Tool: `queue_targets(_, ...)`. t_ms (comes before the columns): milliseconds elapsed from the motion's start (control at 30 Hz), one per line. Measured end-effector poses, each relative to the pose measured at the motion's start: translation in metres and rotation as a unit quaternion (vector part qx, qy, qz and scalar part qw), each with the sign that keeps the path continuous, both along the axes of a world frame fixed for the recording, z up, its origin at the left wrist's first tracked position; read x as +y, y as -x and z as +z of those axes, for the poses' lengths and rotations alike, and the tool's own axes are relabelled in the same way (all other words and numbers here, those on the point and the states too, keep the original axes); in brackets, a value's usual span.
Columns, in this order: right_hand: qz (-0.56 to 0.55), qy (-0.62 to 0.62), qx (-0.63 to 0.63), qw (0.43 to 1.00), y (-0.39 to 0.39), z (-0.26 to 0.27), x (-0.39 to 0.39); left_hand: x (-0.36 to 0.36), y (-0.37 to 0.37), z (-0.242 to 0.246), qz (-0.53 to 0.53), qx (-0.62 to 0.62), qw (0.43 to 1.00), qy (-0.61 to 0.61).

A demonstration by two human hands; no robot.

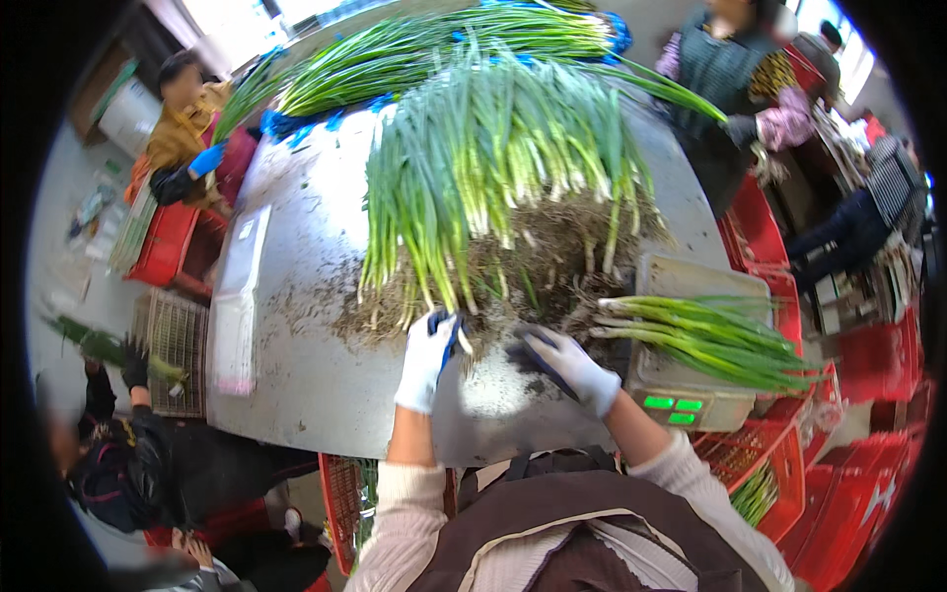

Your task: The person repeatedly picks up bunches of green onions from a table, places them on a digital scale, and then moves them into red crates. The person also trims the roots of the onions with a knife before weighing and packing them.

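Observation:
My left hand, in a white and blue work glove, closes around the lower ends of a few green onion stalks at the front of the pile. A white stalk end pokes out beside its fingers. My right hand, gloved alike and slightly blurred, hovers over the metal table with fingers extended and nothing seen in it. Ahead lies a broad heap of green onions, roots toward me, with matted soil-covered roots below. To the right, a trimmed bunch rests across a weighing scale.
Green displays are lit on the scale's front. More onions lie on blue wrapping at the back. Clear plastic bags lie left. Red crates stand right and a mesh crate left. Several co-workers surround the table, some holding onions.

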State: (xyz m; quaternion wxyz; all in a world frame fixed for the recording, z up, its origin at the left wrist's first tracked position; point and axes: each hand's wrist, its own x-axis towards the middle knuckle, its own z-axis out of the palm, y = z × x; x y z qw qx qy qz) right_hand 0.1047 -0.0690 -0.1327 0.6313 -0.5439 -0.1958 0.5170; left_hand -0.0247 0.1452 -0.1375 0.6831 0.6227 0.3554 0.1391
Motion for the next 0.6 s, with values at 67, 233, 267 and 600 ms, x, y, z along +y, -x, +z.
queue_targets(67, 0.013, -0.052, 0.216, 0.975, -0.011, -0.006, 0.033, -0.04, 0.028, 0.01, -0.016, 0.0, 1.0, -0.013)
queue_targets(233, 0.021, -0.155, 0.395, 0.905, -0.003, -0.008, 0.093, -0.096, 0.117, 0.02, -0.133, 0.081, 0.954, -0.255)
queue_targets(267, 0.018, -0.159, 0.428, 0.89, 0.001, -0.002, 0.097, -0.101, 0.138, 0.02, -0.159, 0.127, 0.951, -0.232)
queue_targets(600, -0.18, -0.273, 0.169, 0.93, -0.025, 0.104, -0.066, -0.105, 0.158, 0.043, -0.136, 0.1, 0.916, -0.364)
